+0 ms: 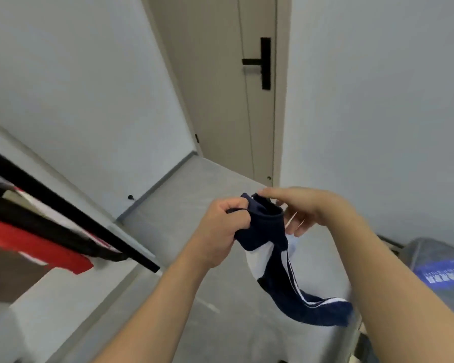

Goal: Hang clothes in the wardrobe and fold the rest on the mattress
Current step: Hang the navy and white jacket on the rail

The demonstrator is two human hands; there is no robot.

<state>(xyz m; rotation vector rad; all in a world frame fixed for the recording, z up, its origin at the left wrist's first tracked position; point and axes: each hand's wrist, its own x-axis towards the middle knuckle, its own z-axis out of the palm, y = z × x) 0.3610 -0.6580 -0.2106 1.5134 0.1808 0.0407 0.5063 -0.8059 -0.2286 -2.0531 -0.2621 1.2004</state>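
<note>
standing over a pale grey floor (220, 184) that runs back to a closed beige door (220, 87) with a black lever handle (262, 62), the person has plain grey-white walls (89, 87) on both sides. at the left edge a black rail (71, 208) slants down toward the middle, with red (32, 247), black and white clothes hanging beneath it and a brown panel (8, 276) below those. at the right edge sits a grey wrapped bundle (435, 258) with a blue label (442, 275); whether it is the mattress cannot be told.

both bare arms reach forward and the hands meet in mid-air at the top of a navy garment (278, 279) with white panels and white stripes. the left hand (220, 229) is curled tightly round the bunched navy edge. the right hand (299, 208) pinches the opposite side of the same opening with thumb and forefinger, its other fingers loosely spread below. the two hands are close together, with only the cloth's opening between them.

the garment hangs above the floor, touching nothing else. its long axis runs from the held opening at upper left down to lower right, where the loose striped end (328, 310) trails out toward the person's right side.
</note>
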